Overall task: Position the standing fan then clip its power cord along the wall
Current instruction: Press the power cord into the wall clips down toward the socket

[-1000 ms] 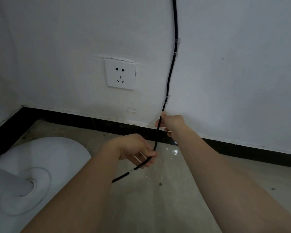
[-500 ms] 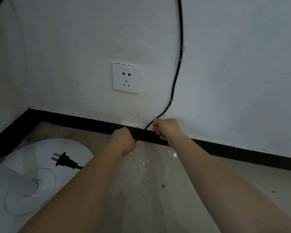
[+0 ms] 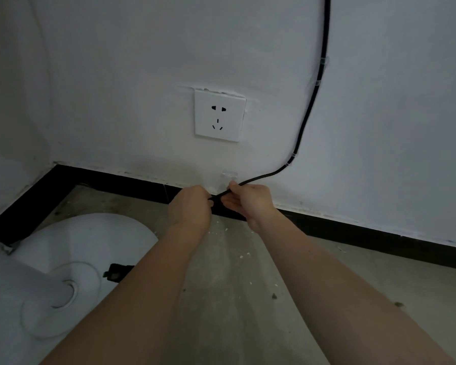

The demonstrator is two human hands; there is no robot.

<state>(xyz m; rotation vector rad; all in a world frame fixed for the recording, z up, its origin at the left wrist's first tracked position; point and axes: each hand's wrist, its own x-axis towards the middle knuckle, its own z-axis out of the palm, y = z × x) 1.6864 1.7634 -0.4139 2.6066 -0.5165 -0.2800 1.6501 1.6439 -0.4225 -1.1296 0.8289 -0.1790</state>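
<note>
Just below the centre of the frame, both hands meet in front of the black skirting board (image 3: 353, 227) at the foot of the white plastered wall (image 3: 116, 75). The right hand (image 3: 250, 200) pinches the thin black power cord (image 3: 307, 115) between thumb and fingers, its other fingers loosely curled, and the left hand (image 3: 191, 206) is closed around the same cord just to the left, the two hands almost touching. From the right hand the cord rises to the right, bends upward and climbs the wall to the top edge of the frame at upper right, passing through small clear plastic clips (image 3: 290, 160) fixed to the wall, the lowest near the bend and others higher up. Another clear clip (image 3: 229, 175) sits on the wall just above the hands, with no cord in it. A white square wall socket (image 3: 219, 115) is at the centre, directly above the hands. At lower left the round white base of the standing fan (image 3: 90, 241) rests on the grey concrete floor (image 3: 248, 312), its pole (image 3: 21, 283) rising toward the left edge. The black plug (image 3: 115, 272) lies on that base, partly hidden behind the left forearm.
</note>
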